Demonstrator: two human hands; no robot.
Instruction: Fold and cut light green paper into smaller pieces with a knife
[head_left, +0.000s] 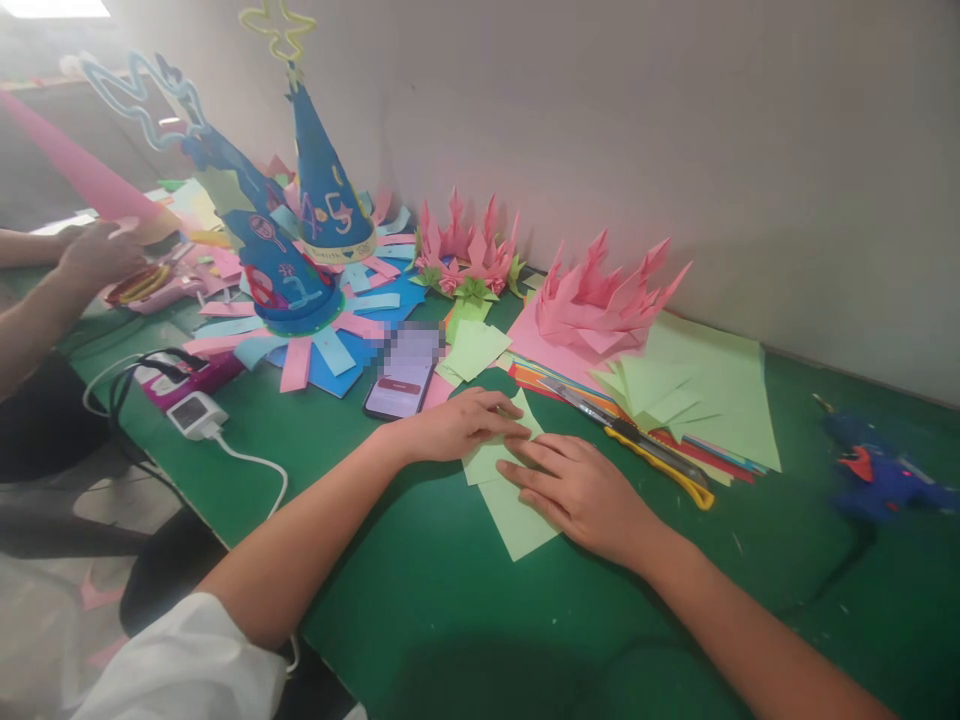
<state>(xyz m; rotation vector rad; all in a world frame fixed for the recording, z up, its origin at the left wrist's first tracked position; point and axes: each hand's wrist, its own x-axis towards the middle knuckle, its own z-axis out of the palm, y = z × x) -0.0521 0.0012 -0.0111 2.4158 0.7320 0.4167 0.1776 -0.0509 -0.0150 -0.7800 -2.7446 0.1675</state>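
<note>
Light green paper (519,515), partly folded or layered, lies flat on the green table under both hands. My left hand (466,420) rests on its upper left part with fingers stretched out. From the right, my right hand (577,490) lies on the paper, fingers spread and flat, their tips close to the left fingertips. Just beyond sits a small stack of light green sheets (478,348). To the right of my hands, a yellow and black utility knife (660,460) lies on coloured paper.
Pink folded-paper crowns (600,305) stand by the wall, near blue cone hats (322,185). Left of my hands are a phone (405,372), a white charger (196,413) and a power strip (176,380). A blue glue gun (885,465) lies far right. Another person's hand (101,262) works at far left.
</note>
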